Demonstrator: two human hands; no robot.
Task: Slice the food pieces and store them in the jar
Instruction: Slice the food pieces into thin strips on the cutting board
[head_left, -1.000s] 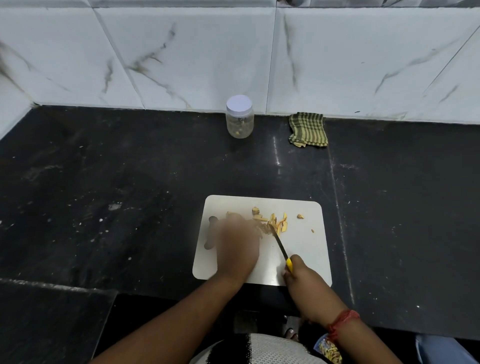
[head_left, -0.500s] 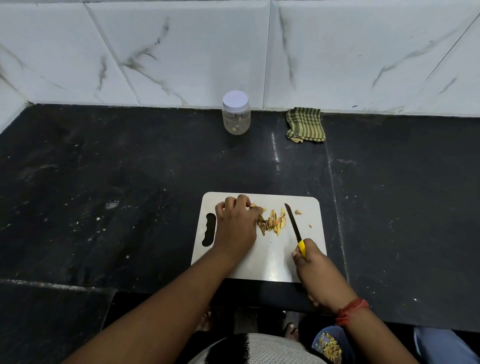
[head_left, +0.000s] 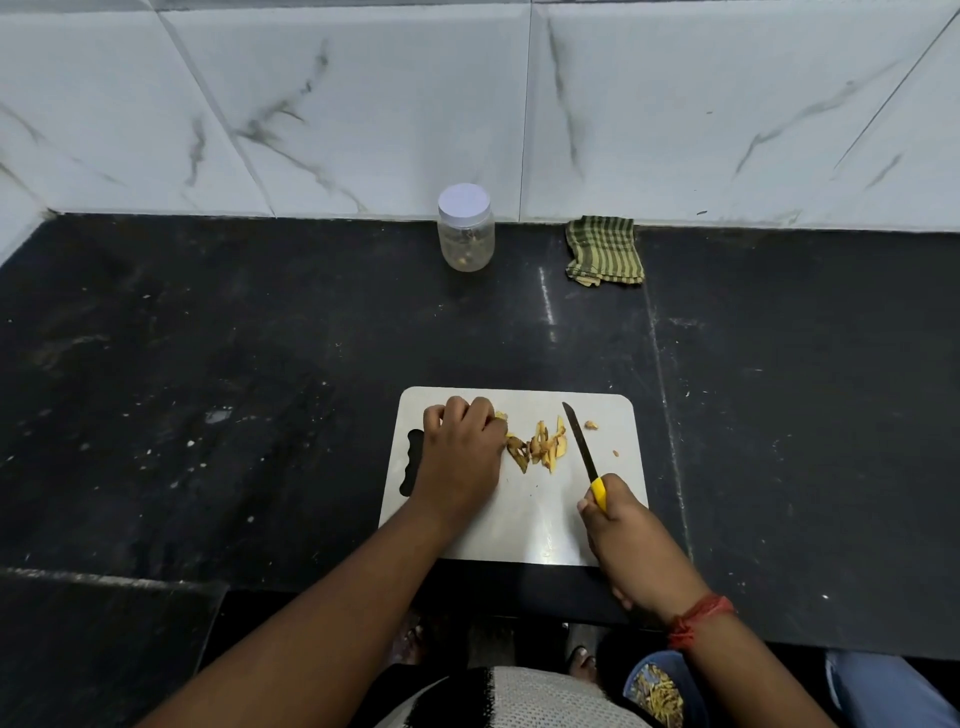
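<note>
Counter: black stone worktop (head_left: 208, 364), flecked with pale specks, backed by white marbled wall tiles (head_left: 363, 104).
Cutting board: white plastic board (head_left: 524, 514) with a dark handle slot at its left end, lying flat near the front edge of the counter.
Food pieces: a small heap of yellow-brown slivers (head_left: 540, 444) on the far half of the board, between the two hands; two stray bits lie just right of the knife blade.
Left hand: the left hand (head_left: 460, 447) rests knuckles-up on the board's left part, fingers curled under and pressed against the left end of the heap; what sits beneath the fingers is hidden, though a yellow bit shows at the fingertips.
Right hand: the right hand (head_left: 618, 519) is wrapped round the yellow handle of the knife, near the board's right edge; a red thread band circles the wrist.
Knife: dark narrow blade (head_left: 581, 441) pointing away from the person, tilted slightly left, just right of the heap and not touching it.
Jar: clear jar (head_left: 465, 228) with a white lid on, upright at the back of the counter by the wall, well apart from the board; a few pale pieces show inside.
Cloth: green striped cloth (head_left: 605, 250), folded, right of the jar against the wall.
</note>
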